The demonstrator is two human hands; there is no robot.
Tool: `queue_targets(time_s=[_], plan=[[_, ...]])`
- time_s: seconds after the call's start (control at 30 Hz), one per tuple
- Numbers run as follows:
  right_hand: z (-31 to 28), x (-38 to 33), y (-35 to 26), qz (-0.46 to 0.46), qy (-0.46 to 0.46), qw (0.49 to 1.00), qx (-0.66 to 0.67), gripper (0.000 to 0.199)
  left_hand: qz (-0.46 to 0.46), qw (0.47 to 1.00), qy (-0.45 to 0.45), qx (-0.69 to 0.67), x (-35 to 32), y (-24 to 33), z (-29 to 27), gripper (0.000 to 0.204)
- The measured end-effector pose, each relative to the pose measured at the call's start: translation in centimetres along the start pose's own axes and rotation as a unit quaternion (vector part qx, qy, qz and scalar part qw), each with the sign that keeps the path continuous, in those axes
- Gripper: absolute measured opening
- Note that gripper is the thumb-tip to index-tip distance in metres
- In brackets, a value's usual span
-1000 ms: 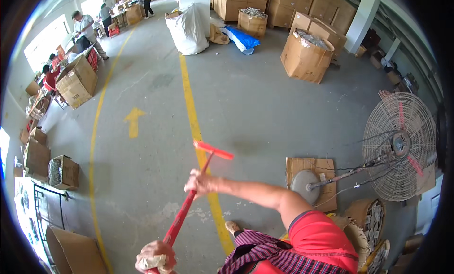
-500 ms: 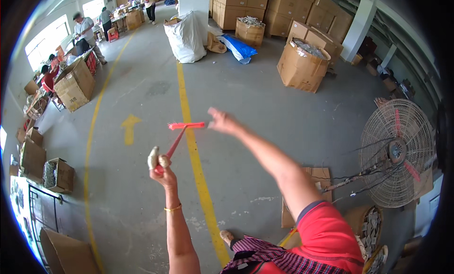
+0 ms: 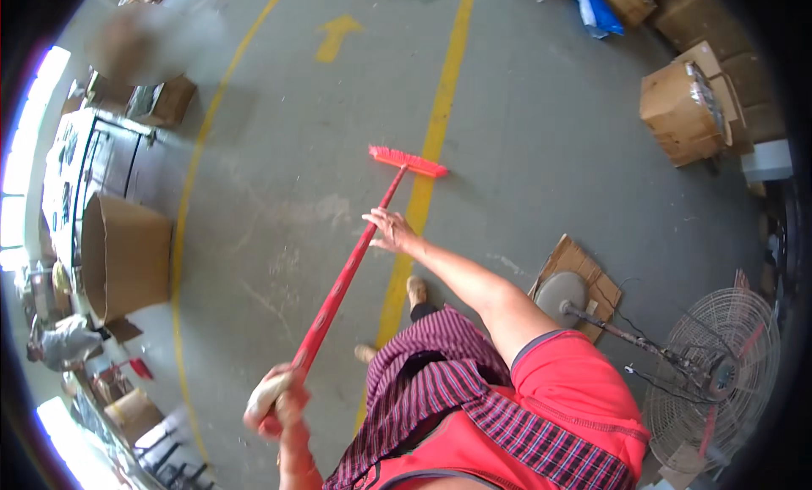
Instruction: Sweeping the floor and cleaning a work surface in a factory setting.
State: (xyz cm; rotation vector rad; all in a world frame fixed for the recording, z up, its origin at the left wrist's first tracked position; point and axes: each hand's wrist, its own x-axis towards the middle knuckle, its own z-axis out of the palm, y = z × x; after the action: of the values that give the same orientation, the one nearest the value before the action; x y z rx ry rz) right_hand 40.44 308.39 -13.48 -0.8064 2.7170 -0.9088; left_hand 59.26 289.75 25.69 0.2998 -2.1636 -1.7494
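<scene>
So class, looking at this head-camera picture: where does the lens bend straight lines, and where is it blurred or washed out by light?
Head view: the yellow floor line curves toward the dark rim; a smeared blur patch sits upper left; daylight washes out the left edge; the red broom and right hand are sharp, the left hand slightly soft.
</scene>
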Motion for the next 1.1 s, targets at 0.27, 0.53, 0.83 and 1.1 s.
queue_targets(time_s=[0.27,0.53,0.83,1.1], plan=[[3.5,-3.0,-19.4,-0.167,-0.048,0.969,0.177,0.024,0.091,0.993,0.002,-0.074,-4.2,8.8,-14.3,0.023],[-4.7,-15.2,-14.3,0.019,0.125,0.989,0.080,0.024,-0.026,0.944,-0.102,-0.313,-2.8,1.8,-12.0,0.024],[10.9,-20.1,-16.6,0.105,-0.026,0.992,0.058,0.023,-0.145,0.965,-0.174,-0.133,-10.1,-0.7,-18.8,0.034],[18.4,-12.6,-36.1,0.003,-0.107,0.987,0.123,0.007,0.015,0.993,-0.117,-0.007,-11.7,8.2,-27.5,0.042]])
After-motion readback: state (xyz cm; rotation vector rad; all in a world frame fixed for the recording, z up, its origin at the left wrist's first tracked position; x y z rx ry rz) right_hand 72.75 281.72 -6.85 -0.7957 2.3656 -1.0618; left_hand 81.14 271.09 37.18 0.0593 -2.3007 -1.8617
